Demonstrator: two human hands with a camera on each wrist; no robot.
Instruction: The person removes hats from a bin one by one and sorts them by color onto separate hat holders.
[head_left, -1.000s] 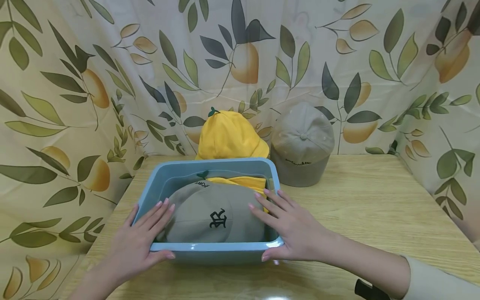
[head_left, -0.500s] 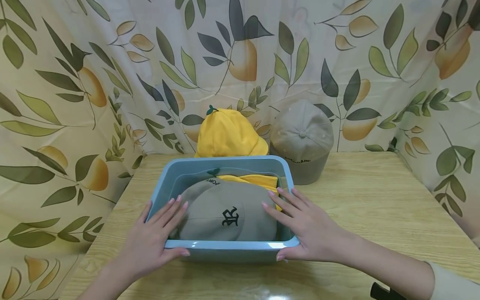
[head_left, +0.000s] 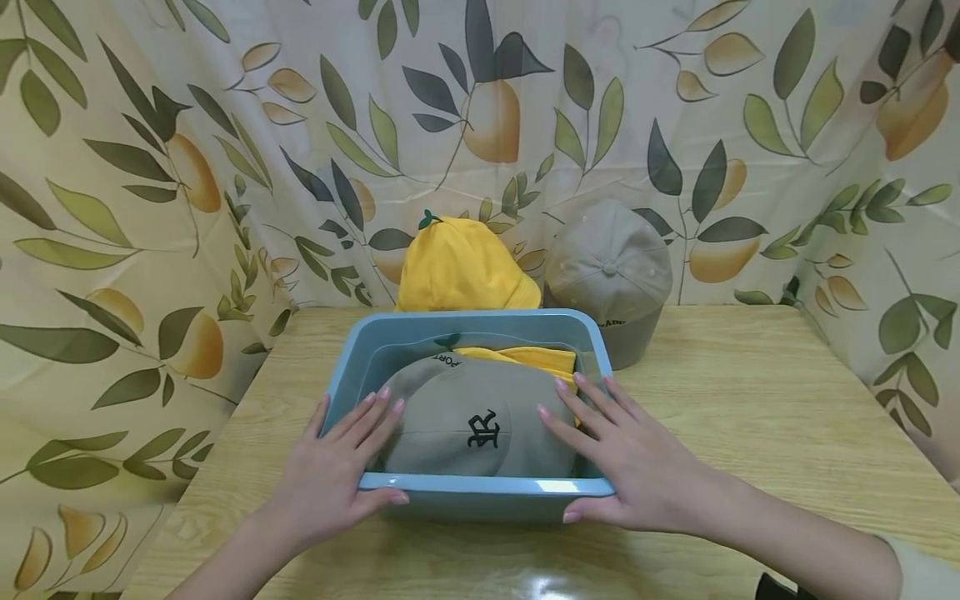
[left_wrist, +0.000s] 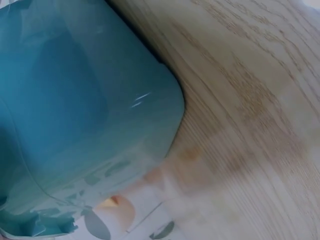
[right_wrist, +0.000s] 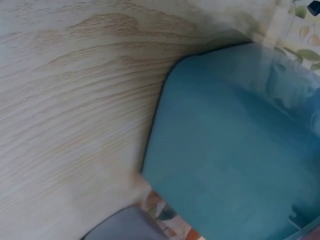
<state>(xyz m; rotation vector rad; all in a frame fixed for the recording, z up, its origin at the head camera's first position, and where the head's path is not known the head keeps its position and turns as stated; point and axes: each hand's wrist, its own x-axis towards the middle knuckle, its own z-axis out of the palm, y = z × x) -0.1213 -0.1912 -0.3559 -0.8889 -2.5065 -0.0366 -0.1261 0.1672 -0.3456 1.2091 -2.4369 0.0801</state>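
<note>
A blue plastic bin (head_left: 480, 485) stands on the table in front of me. Inside it lies a grey cap (head_left: 442, 417) with a black embroidered letter, and behind that shows yellow fabric (head_left: 551, 360). My left hand (head_left: 330, 471) holds the bin's near left corner, fingers over the rim and thumb along the front. At the near right corner my right hand (head_left: 637, 467) grips likewise, its fingertips overlapping the grey cap in the head view. Both wrist views show the bin's smooth outer wall, left (left_wrist: 100, 100) and right (right_wrist: 225, 135), with the fingers mostly out of sight.
Behind the bin are a yellow hat (head_left: 461, 267) with a green sprout and another grey cap (head_left: 611, 267), both partly hidden by it. A leaf-and-fruit patterned cloth (head_left: 480, 108) hangs around the wooden table (head_left: 750, 400). A black object (head_left: 776, 587) shows at the front edge.
The bin with its caps has slid to the right across the table, both hands moving with it and keeping their places at its corners. It now overlaps the standing grey cap.
</note>
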